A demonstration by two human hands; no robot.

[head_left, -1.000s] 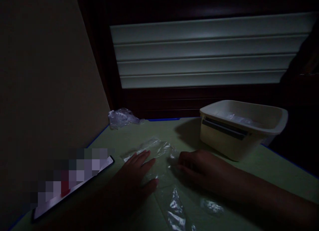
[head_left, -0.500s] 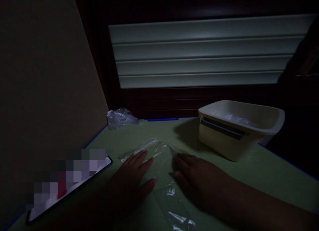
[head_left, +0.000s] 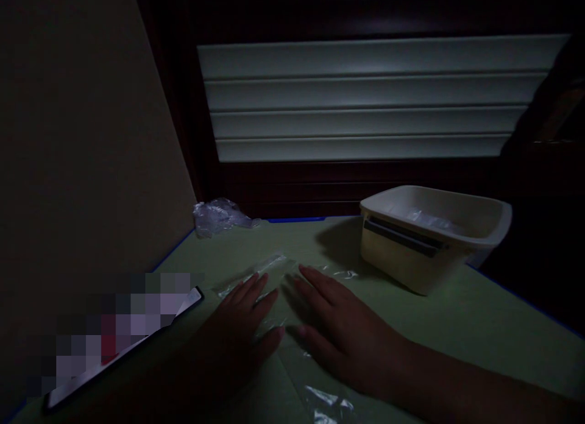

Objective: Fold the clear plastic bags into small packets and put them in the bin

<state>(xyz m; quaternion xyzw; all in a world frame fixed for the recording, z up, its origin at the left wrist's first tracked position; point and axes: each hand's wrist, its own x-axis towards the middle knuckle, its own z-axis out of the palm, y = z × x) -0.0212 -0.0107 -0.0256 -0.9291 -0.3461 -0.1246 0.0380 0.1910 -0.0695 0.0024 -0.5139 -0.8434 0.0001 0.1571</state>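
The left hand point(head_left: 242, 320) lies palm down over the near-left part of a clear plastic sheet point(head_left: 324, 399), its fingers a little fanned and its thumb held apart from them. The right hand point(head_left: 342, 326) is also palm down over the sheet, fingers loosely spread and thumb set apart, its fingertips pointing toward the left hand. The two hands are near each other but not touching. Whether the right palm presses on the plastic or sits just above it cannot be told in the dim light.

The sheet is on the green table point(head_left: 457, 320), running from beyond the fingertips to the bottom edge of the view, with bright creases at both ends. A cream bin point(head_left: 397, 259) with a dark handle stands beyond the right hand and holds some clear plastic point(head_left: 427, 218). Crumpled plastic point(head_left: 219, 217) lies at the far left corner, beside a wall point(head_left: 91, 137). A flat device point(head_left: 82, 378), partly pixelated, rests left of the left hand. Behind the table is a pale slatted panel point(head_left: 356, 95) in a dark frame.
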